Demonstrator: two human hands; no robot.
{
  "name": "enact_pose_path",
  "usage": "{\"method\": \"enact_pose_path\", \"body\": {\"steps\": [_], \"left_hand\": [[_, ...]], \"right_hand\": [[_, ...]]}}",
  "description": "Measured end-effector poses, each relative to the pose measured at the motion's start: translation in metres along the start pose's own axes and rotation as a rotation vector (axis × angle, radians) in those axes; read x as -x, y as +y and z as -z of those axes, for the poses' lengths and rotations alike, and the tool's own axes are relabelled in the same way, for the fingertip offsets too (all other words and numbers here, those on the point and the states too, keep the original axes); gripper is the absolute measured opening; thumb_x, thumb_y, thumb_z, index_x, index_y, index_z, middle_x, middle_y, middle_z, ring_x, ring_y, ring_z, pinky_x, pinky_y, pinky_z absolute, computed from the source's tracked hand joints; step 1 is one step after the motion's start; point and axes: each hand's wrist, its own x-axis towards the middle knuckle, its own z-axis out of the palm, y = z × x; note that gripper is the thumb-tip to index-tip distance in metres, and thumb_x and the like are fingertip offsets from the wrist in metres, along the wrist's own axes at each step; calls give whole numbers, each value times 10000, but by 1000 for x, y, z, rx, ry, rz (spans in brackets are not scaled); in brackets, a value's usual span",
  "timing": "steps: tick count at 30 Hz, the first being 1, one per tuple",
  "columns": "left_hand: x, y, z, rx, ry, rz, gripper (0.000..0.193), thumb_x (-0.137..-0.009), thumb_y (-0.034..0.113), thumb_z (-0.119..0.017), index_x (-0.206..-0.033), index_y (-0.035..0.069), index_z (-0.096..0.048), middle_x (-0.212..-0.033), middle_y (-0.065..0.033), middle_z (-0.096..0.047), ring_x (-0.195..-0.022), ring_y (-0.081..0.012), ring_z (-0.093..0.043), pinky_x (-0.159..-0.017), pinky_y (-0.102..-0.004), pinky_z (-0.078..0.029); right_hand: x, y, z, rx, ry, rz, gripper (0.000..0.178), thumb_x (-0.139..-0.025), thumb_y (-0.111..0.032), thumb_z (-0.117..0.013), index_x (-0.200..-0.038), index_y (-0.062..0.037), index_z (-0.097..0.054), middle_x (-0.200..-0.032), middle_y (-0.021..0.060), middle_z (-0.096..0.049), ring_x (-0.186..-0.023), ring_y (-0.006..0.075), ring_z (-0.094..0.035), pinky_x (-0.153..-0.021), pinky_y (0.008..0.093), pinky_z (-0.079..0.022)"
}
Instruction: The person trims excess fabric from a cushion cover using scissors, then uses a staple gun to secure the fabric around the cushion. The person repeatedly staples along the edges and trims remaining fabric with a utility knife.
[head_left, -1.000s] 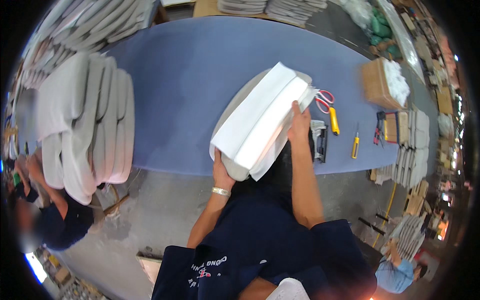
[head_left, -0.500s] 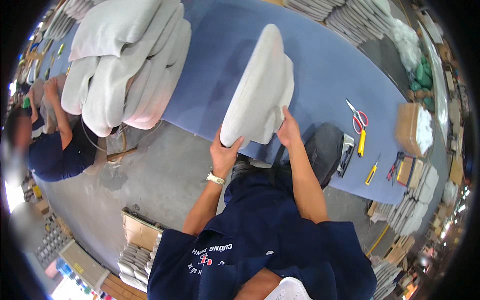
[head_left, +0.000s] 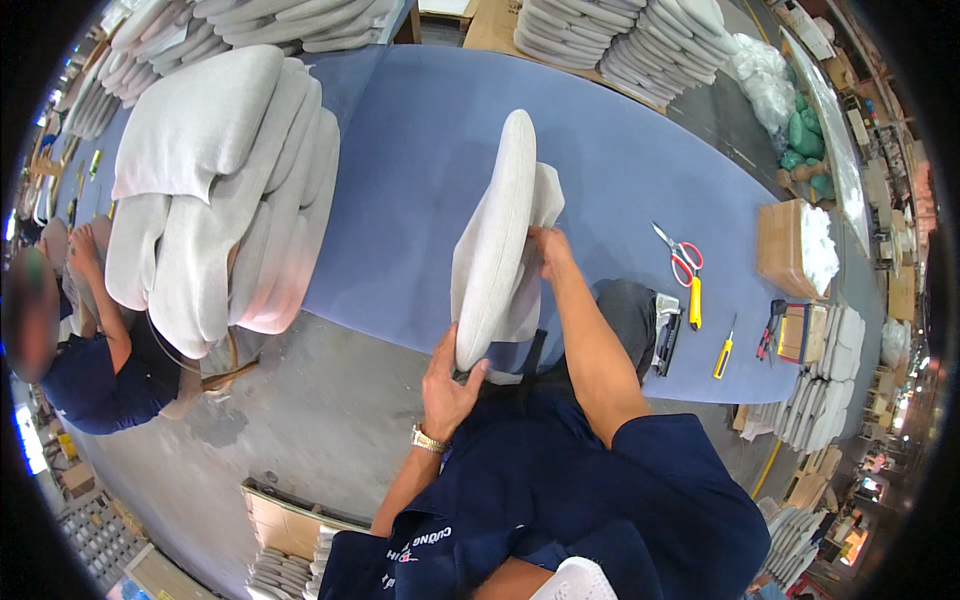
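A light grey fabric-covered seat cushion [head_left: 492, 235] stands on edge above the near side of the blue-topped table, its long seam turned up toward me. My left hand [head_left: 450, 388] is closed around its near lower end, thumb on one side and fingers on the other. On its right side, my right hand [head_left: 550, 252] grips the loose fabric flap; some of those fingers are hidden behind it. To the left rises a tall pile of similar grey cushions [head_left: 215, 190].
Right on the blue table [head_left: 400, 200] lie red-handled scissors [head_left: 685, 262], a yellow cutter [head_left: 695, 305], a staple gun [head_left: 667, 335], a yellow screwdriver [head_left: 723, 358] and pliers [head_left: 771, 328]. A cardboard box [head_left: 780, 248] holds white stuffing. Another person [head_left: 110, 365] works at far left.
The cushion has turned from its broad face to its edge and come nearer. My right hand has shifted up along its side onto the flap. The view has tilted, showing more of the far side.
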Motion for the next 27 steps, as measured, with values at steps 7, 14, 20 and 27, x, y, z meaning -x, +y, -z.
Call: {"method": "enact_pose_path", "body": {"steps": [7, 14, 20, 27], "left_hand": [[-60, 47, -1, -171, -138, 38, 868, -895, 282, -767, -1584, -9, -325, -1500, -293, -512, -1353, -430, -543, -1110, -492, -449], [-116, 54, -7, -199, -299, 45, 1026, -865, 287, -801, -1618, -29, -179, -1541, -330, -437, -1390, -451, -504, -1128, -482, -433], [-212, 55, -24, -55, -355, 0, 996, -888, 266, -791, -1610, -53, -183, -1556, -304, -430, -1444, -391, -461, -1171, -440, -389], [-380, 81, -65, -49, -362, 90, 951, -923, 370, -746, -1576, -107, -247, -1548, -343, -430, -1462, -401, -436, -1187, -415, -373]], "right_hand": [[-24, -30, -25, -196, 159, -85, 626, -942, -304, -660, -1384, 114, -512, -1379, 291, -582, -1186, 420, -623, -939, 571, -519], [-16, -34, -60, 296, 419, 79, 815, -992, -604, -553, -1035, 200, -684, -1093, 387, -690, -1055, 487, -689, -897, 546, -521], [-17, -24, -72, 439, 511, 122, 737, -1027, -530, -530, -923, 181, -697, -893, 395, -679, -883, 529, -690, -816, 559, -508], [-17, -27, -82, 314, 546, 172, 707, -1032, -504, -527, -893, 170, -689, -898, 374, -693, -879, 526, -689, -801, 549, -510]]}}
